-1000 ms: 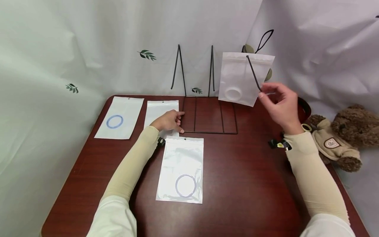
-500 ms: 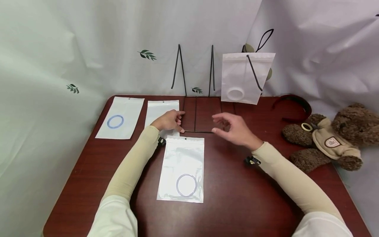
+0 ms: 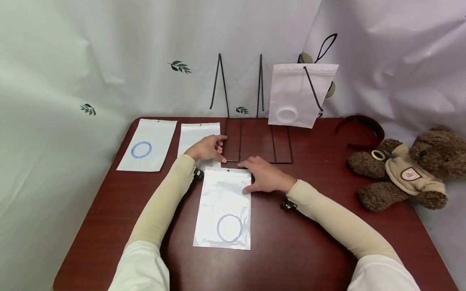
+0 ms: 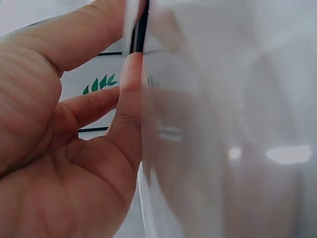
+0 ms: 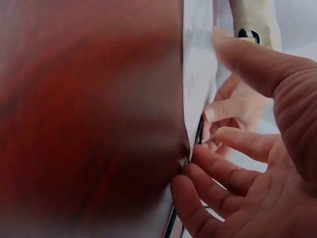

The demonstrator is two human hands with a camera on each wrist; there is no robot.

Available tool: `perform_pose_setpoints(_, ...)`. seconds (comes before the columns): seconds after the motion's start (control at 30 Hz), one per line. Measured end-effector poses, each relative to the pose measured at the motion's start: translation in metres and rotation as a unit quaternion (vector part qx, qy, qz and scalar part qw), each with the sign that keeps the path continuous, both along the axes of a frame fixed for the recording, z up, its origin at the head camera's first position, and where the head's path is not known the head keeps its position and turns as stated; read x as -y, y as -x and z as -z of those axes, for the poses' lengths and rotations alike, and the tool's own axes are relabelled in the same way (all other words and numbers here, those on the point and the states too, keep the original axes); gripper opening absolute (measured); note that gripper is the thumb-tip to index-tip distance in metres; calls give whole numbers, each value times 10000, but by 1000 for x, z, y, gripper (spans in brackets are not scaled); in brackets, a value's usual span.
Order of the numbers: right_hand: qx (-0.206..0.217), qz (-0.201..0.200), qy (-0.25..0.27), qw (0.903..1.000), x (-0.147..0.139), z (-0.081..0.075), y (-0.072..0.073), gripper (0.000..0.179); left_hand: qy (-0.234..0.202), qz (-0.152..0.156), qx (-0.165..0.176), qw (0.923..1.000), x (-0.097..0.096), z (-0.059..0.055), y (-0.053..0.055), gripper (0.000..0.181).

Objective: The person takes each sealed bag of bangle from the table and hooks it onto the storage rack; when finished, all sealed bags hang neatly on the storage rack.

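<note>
My left hand (image 3: 207,148) grips the front left corner of a black wire rack (image 3: 240,141), with thumb and fingers on the dark wire (image 4: 142,34) in the left wrist view. In the head view my right hand (image 3: 267,174) is at the upper right edge of a white zip bag (image 3: 214,194), its thumb over that edge. This bag lies flat and shows a ring. The right wrist view has my right fingers (image 5: 213,173) spread beside the bag. A second white zip bag (image 3: 198,132) lies partly hidden under my left hand.
A zip bag (image 3: 291,89) hangs on the rack's right hook; the two hooks left of it are bare. Another zip bag (image 3: 154,139) with a blue ring lies at the left. A dark headband (image 3: 367,121) and a brown teddy bear (image 3: 404,169) lie at the right.
My right hand has left the right hook with the hanging bag, moving left and toward me to the flat bag. That hanging bag swings slightly. My left hand stays on the rack.
</note>
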State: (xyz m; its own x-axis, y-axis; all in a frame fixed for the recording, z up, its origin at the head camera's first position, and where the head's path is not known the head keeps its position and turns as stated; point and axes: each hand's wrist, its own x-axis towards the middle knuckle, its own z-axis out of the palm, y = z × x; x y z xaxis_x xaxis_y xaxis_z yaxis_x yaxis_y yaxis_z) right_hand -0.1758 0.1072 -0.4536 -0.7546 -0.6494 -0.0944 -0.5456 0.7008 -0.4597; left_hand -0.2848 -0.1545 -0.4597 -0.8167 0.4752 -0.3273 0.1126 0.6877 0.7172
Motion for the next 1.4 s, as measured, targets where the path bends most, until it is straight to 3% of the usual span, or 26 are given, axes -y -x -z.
perform_pose_setpoints(0.23, -20, -243, 83, 9997, 2, 4, -8, 76, -76, 30, 25, 10000, -1, 1, 0, 100)
perform_pose_setpoints(0.37, -2, -436, 459, 9980, -3, 6, -11, 65, -85, 39, 55, 9999, -1, 0, 0, 100)
perform_pose_setpoints(0.53, -276, -255, 1237, 9916, -8, 9, -13, 56, -33, 69, -65, 9999, 0, 2, 1, 98)
perform_pose_setpoints(0.73, -466, 5, 2138, 9758, -12, 6, -20, 54, 58, 97, -133, 9998, 2, 3, 0, 96)
perform_pose_setpoints(0.87, -613, 158, 2578, 9641, -15, 3, -25, 44, 1, 89, -144, 9999, 1, 3, -1, 93)
perform_pose_setpoints(1.03, -956, 351, 2967, 9495, -20, -4, -29, 33, 27, 161, -258, 9995, -2, 1, 0, 79)
perform_pose_setpoints(1.17, -1261, 471, 3236, 9366, -25, -14, -33, 32, 144, 202, -303, 9992, -4, 0, -1, 69)
perform_pose_setpoints(1.4, -1751, 673, 3809, 9054, -36, -45, -35, 28, 573, 280, -559, 9964, -1, -2, -2, 76)
